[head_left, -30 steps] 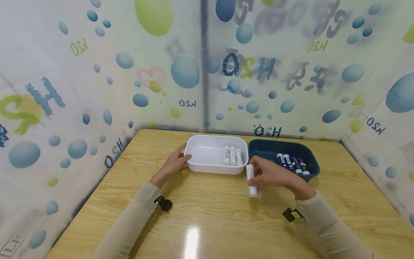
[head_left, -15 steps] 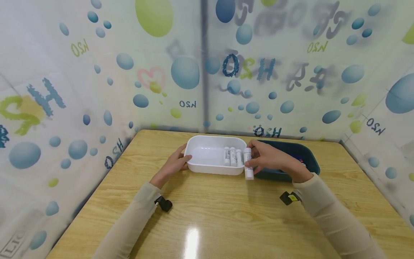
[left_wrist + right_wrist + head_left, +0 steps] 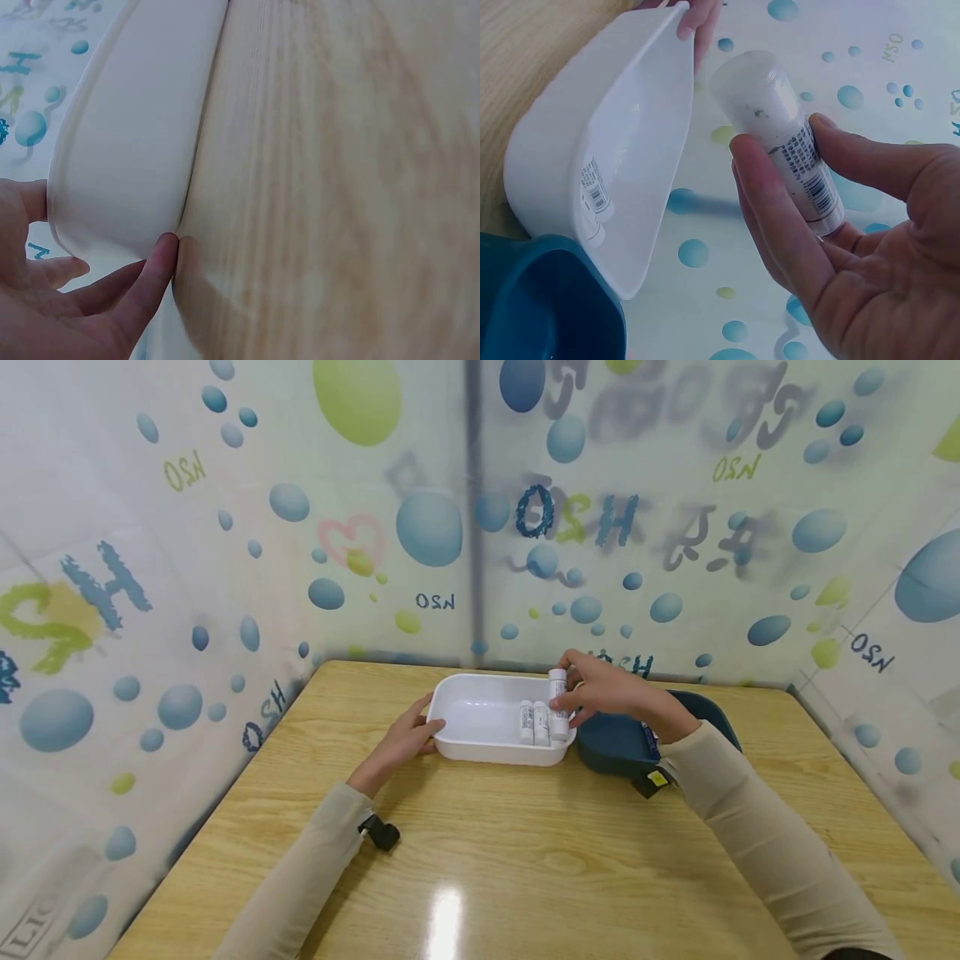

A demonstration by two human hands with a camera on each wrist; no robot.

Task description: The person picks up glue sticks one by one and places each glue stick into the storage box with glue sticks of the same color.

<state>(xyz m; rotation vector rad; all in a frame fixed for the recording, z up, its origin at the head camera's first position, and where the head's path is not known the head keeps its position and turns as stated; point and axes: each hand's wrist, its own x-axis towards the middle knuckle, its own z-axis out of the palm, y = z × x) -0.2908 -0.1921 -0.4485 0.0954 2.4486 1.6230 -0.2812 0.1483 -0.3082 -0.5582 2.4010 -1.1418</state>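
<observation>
My right hand pinches a white capped tube between thumb and fingers. A printed label and barcode show on its side in the right wrist view. In the head view it stands roughly upright over the right end of a white plastic tray. Inside the tray lie white labelled tubes side by side; the held one overlaps that end of the row. My left hand grips the tray's left end, thumb over the rim and fingers against the outer wall.
A dark blue-green tray stands right beside the white one. My right forearm covers much of it, with a bit of a dark tube showing. Both trays are on a wood-grain table, in front of a patterned curtain.
My right hand has carried the tube up and leftward, from in front of the trays to over the white tray's right end. My left hand keeps its hold on the tray.
</observation>
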